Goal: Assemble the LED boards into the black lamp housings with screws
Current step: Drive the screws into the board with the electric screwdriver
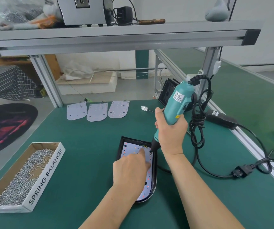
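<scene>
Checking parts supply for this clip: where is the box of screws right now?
In the head view, the screw box sits lower left on the green table, left of the black lamp housing under the left hand.

Looks forward and down from head height onto the green workbench, close over its near end, catching the shelf above.

Teal screwdriver, green table
</scene>
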A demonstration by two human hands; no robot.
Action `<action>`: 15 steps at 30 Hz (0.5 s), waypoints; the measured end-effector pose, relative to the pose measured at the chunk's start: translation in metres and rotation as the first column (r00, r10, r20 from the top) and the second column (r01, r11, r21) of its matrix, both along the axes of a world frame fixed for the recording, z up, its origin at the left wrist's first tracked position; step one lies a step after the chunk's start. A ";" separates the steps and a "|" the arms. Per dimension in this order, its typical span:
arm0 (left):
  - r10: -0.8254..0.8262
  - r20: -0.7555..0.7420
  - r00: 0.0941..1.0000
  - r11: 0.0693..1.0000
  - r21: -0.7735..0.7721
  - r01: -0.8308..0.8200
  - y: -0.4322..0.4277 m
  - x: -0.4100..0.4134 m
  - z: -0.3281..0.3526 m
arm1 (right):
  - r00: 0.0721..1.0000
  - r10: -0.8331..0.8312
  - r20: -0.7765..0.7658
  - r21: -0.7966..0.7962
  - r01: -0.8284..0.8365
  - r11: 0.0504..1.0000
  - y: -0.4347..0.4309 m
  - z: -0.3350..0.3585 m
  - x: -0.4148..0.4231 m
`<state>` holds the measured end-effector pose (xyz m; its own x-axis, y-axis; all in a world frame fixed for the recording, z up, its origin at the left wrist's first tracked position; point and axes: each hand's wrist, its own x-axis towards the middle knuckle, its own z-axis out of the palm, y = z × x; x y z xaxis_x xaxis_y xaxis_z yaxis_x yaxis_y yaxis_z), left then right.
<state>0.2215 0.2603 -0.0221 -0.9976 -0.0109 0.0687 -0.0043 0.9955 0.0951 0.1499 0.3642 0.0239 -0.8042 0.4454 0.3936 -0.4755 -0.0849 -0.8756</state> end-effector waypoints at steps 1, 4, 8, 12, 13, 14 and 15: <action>0.001 -0.001 1.000 1.000 -0.001 -0.001 0.000 0.001 0.001 | 1.000 -0.003 -0.006 0.009 0.003 1.000 -0.001 0.000 0.000; -0.002 0.002 1.000 1.000 -0.014 0.002 0.001 0.003 0.003 | 1.000 -0.015 0.014 0.056 0.014 0.998 -0.003 -0.001 -0.002; -0.013 -0.001 1.000 1.000 -0.026 0.013 0.002 0.003 0.005 | 0.999 0.025 0.029 0.101 -0.028 0.995 -0.006 -0.002 -0.001; -0.011 0.008 1.000 1.000 -0.029 0.012 0.003 0.006 0.006 | 0.998 0.048 0.044 0.079 -0.051 0.996 -0.005 -0.006 0.002; -0.005 0.019 1.000 1.000 -0.020 0.005 0.003 0.007 0.007 | 0.998 0.048 0.051 0.062 -0.051 0.997 -0.005 -0.006 0.003; 0.005 0.030 1.000 1.000 -0.007 -0.005 0.003 0.007 0.009 | 0.997 0.048 0.058 0.046 -0.050 0.998 -0.003 -0.006 0.003; 0.015 0.043 0.999 1.000 0.011 -0.015 0.002 0.007 0.010 | 0.997 0.050 0.058 0.033 -0.052 0.998 -0.002 -0.005 0.004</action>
<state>0.2283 0.2625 -0.0120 -0.9993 -0.0264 0.0259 -0.0235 0.9941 0.1055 0.1542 0.3626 0.0191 -0.8473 0.3902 0.3604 -0.4202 -0.0775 -0.9041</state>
